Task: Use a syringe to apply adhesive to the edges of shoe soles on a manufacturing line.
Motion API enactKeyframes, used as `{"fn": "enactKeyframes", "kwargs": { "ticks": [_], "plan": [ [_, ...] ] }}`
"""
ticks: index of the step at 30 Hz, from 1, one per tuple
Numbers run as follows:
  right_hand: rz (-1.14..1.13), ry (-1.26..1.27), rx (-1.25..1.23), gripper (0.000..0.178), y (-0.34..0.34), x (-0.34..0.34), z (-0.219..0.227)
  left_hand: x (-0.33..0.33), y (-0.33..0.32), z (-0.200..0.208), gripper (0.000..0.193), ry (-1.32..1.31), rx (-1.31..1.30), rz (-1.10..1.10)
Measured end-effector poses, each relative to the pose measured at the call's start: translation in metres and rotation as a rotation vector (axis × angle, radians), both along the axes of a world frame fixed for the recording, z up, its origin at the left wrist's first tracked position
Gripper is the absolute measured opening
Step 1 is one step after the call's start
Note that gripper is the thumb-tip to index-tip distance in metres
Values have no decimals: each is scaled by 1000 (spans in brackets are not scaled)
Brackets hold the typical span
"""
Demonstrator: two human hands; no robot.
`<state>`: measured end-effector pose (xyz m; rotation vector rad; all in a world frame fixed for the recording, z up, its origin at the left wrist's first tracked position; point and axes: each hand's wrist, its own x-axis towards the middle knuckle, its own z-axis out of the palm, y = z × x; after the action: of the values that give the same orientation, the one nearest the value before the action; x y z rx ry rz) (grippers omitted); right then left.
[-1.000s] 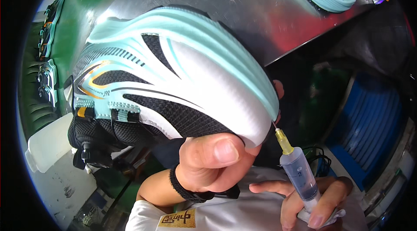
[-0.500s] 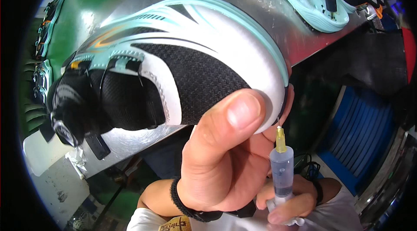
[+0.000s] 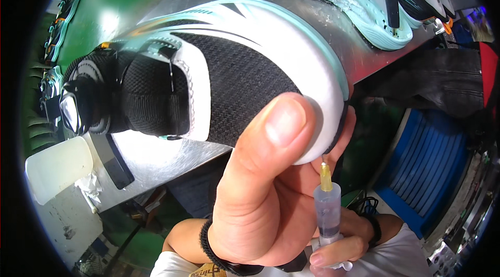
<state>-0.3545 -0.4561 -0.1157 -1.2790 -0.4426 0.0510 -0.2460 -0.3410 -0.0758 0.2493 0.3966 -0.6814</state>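
My left hand (image 3: 255, 193) grips the toe end of a running shoe (image 3: 242, 87), thumb over the toe and fingers curled beneath. The shoe has a black mesh and white upper, black laces and a pale teal midsole. It is held above the metal table with its toe towards me. My right hand (image 3: 344, 245) is closed on a clear syringe (image 3: 327, 212) with a yellow needle hub, pointing up. The thin needle tip is at the dark lower edge of the toe. Whether it touches, I cannot tell.
Metal table (image 3: 161, 159) lies beneath. At the far right, a teal shoe sole (image 3: 388, 42) sits beside a syringe with dark contents (image 3: 389, 3). To the left are a whitish tray (image 3: 60, 167), crumpled tissue (image 3: 89, 187) and a dark bar (image 3: 112, 162). A blue slatted surface (image 3: 422, 165) stands right.
The shoe has turned in my left hand, its laced side tipping differently. The syringe has moved slightly down and left, still close to the toe edge.
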Motion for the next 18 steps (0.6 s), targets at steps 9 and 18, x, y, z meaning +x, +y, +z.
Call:
{"fn": "enactKeyframes", "kwargs": {
  "ticks": [9,18],
  "plan": [
    [-41,-79,34,41,10,19,1,33,27,2,35,-19,144,152],
    [-275,45,79,77,-10,95,-26,269,271,-58,18,-132,414,638]
  ]
}}
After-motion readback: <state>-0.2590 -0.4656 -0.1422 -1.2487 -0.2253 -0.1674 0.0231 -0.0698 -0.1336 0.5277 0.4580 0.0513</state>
